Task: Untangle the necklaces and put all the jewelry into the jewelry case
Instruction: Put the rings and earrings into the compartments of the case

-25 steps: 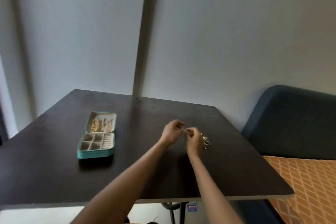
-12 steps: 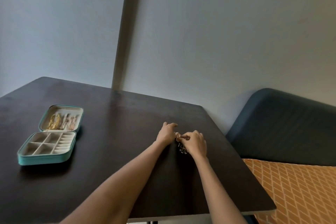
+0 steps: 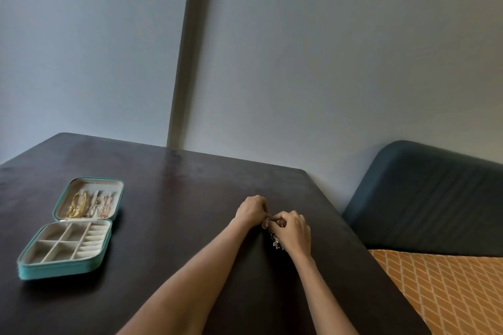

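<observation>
On the dark bench [image 3: 174, 226], toward its right edge, your two hands met over a small knot of jewelry. Your left hand [image 3: 251, 209] had its fingers curled together, pinching the near end of the tangle [image 3: 268, 221]. Your right hand [image 3: 292, 232] had its fingers closed on the same tangle from the other side, so the two hands nearly touched. A short beaded tail [image 3: 276, 242] of pale, pearl-like beads and small metal links trailed from under your right hand toward you and lay on the bench. Its long axis ran roughly from the fingers back along your right wrist. How many necklaces were in the knot could not be told; the pieces were too small and partly hidden by your fingers.

Well apart to the left sat the case [image 3: 58, 270], a teal zip box with rounded corners, lying open and flat. Its long axis ran away from you, with the lid [image 3: 115, 193] at the far end. The lid's pale lining held gold chains [image 3: 77, 204] and a few pinkish pieces [image 3: 104, 204] lying lengthwise. The near half was cream, divided into four square cells on the left and a ribbed ring-roll strip on the right.

A blue padded seat back [image 3: 424, 198] and an orange lattice-print cushion [image 3: 449, 288] stood just beside the bench's right edge.
</observation>
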Tool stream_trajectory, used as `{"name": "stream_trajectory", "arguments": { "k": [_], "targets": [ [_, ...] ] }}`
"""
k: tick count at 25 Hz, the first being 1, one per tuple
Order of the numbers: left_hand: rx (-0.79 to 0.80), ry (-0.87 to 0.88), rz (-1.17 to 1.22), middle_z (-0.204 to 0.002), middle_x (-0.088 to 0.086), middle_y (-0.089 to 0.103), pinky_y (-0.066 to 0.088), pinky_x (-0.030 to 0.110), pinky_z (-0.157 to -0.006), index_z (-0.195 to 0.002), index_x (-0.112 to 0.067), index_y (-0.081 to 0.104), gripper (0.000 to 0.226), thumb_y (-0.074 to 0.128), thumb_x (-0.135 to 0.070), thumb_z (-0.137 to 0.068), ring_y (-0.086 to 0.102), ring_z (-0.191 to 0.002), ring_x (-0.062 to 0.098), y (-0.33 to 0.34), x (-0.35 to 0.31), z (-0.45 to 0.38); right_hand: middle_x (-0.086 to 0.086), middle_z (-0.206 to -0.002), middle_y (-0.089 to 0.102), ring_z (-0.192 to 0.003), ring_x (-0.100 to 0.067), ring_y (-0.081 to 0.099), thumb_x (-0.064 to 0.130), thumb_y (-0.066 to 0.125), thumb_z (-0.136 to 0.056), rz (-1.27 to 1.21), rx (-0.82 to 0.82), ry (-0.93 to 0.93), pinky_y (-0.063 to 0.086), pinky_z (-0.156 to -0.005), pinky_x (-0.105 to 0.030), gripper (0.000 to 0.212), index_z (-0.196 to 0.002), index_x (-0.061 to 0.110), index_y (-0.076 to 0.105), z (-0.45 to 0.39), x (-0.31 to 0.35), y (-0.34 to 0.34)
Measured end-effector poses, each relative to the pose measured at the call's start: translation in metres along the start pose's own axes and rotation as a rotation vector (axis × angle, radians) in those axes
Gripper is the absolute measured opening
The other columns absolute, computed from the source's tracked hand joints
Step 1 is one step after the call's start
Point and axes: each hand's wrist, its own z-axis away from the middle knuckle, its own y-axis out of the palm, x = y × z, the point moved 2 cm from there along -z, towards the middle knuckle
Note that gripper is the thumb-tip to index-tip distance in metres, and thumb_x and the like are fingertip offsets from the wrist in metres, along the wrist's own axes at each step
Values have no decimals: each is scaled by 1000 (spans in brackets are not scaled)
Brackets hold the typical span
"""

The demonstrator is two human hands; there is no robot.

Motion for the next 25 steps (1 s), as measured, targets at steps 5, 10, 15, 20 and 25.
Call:
{"name": "stream_trajectory", "arguments": {
  "k": [5,10,15,20,25],
  "targets": [
    [-63,-63,271,-88,10,67,54,31,-59,-81,-11,62,3,60,-11,-81,65,-79,26,-9,11,7,10,-100,62,-103,-15,50,52,56,-86,16,-26,-86,36,-81,-32,28,-100,28,64,2,13,3],
    [-70,-188,812,-78,6,68,41,23,-56,-70,-14,50,17,59,-8,-83,54,-66,15,-23,28,16,10,-107,64,-106,-15,50,41,59,-89,130,-1,-109,35,-85,-31,18,-102,35,69,2,17,10],
    [11,-208,1033,-68,6,56,46,28,-58,-80,-9,52,11,57,-6,-89,55,-55,16,-45,36,33,8,-88,68,-93,-16,59,32,63,-88,-268,5,39,46,-82,-33,10,-83,25,68,-5,32,10],
    [10,-154,1096,-77,8,58,50,28,-66,-108,-5,56,19,46,3,-94,56,-66,17,-83,41,55,-8,-81,64,-63,-14,56,11,51,-95,-1154,73,324,44,-47,-17,6,-91,7,53,10,84,7],
    [-53,-35,918,-84,9,63,56,25,-72,-114,3,59,24,53,5,-90,62,-72,16,-152,63,101,-8,-81,62,-64,-13,59,6,55,-93,-1257,119,296,47,-49,-17,13,-106,9,52,34,159,17]
  ]
}}
